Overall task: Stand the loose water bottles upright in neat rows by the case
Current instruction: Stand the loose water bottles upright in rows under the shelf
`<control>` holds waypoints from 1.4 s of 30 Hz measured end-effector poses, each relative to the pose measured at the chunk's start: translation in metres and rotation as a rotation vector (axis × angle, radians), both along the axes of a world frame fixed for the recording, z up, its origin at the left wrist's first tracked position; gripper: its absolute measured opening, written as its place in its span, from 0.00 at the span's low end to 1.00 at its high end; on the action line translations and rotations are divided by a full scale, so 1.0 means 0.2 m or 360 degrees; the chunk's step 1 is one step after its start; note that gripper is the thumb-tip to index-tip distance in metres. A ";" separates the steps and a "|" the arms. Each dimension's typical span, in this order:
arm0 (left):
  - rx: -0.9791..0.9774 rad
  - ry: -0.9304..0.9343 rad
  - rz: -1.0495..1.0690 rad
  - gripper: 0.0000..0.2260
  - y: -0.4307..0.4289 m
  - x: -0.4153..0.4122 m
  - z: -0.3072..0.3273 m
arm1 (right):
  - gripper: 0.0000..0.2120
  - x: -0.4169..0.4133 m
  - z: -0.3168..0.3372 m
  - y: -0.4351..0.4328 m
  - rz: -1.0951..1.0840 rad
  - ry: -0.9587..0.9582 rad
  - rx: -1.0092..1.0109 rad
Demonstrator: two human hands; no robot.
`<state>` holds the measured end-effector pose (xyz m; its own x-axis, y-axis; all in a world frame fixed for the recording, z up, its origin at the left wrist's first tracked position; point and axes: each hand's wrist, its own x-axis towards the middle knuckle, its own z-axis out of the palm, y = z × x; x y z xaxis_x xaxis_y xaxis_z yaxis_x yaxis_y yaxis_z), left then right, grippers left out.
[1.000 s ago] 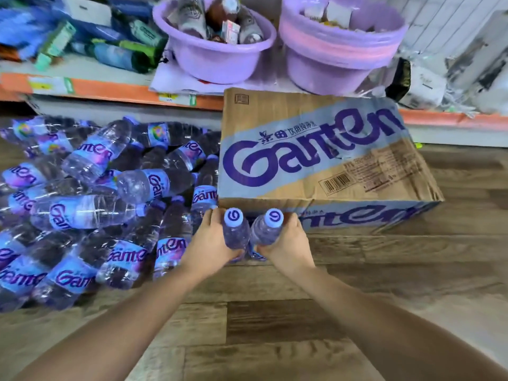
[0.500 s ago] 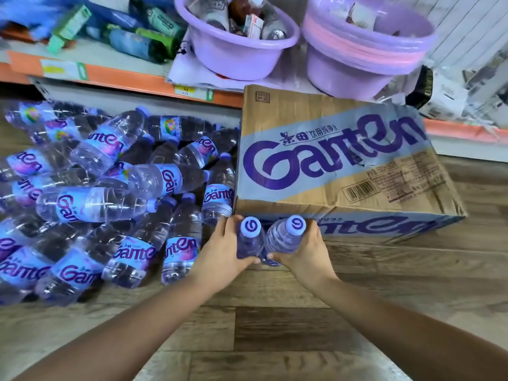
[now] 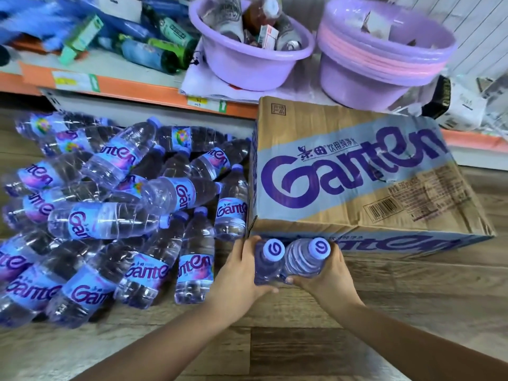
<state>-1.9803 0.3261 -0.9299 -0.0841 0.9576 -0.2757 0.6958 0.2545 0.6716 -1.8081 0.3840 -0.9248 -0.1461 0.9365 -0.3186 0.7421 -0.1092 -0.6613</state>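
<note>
Head view: left hand point(image 3: 238, 269) grips left bottle point(image 3: 268, 264), right hand point(image 3: 328, 274) grips right bottle point(image 3: 302, 259); seat both flat, snug against the case point(image 3: 357, 188).

The loose bottles point(image 3: 110, 221) are clear plastic with lilac caps and labels that fade from pale blue to pink, lettered in deep purple; a few far labels seem to carry a rainbow spot. The left upright bottle point(image 3: 268, 266) and right upright bottle point(image 3: 302, 259) show lilac caps, each stamped with a purple swirl. The case point(image 3: 343, 215) is brown cardboard crossed by a slanted pale blue band with big purple lettering and a black barcode. The floor point(image 3: 275, 347) is brown and grey wood grain. The shelf edge point(image 3: 137, 90) is orange. The basin point(image 3: 247, 70) is lilac; the stacked basins point(image 3: 357, 86) are lilac and pink.
</note>
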 end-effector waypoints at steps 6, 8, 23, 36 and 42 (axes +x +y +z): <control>-0.0144 0.0358 -0.0430 0.44 -0.03 -0.31 0.30 | 0.55 -0.01 0.27 0.02 0.0109 -0.0666 -0.0549; -0.0090 0.0498 -0.0460 0.44 0.00 -0.48 0.47 | 0.43 -0.04 0.45 0.09 0.0217 -0.1057 -0.0669; -0.0325 0.0651 0.0008 0.19 0.57 -1.04 0.64 | 0.14 -1.00 0.64 0.67 0.0613 -0.0501 -0.0228; -0.0338 0.0425 -0.0050 0.10 1.06 -1.03 0.12 | 0.17 -1.36 0.19 1.09 0.0967 -0.0987 -0.0208; -0.0473 0.0303 0.0063 0.15 1.34 -0.83 -0.14 | 0.19 -1.30 -0.07 1.05 0.0811 -0.1033 -0.0389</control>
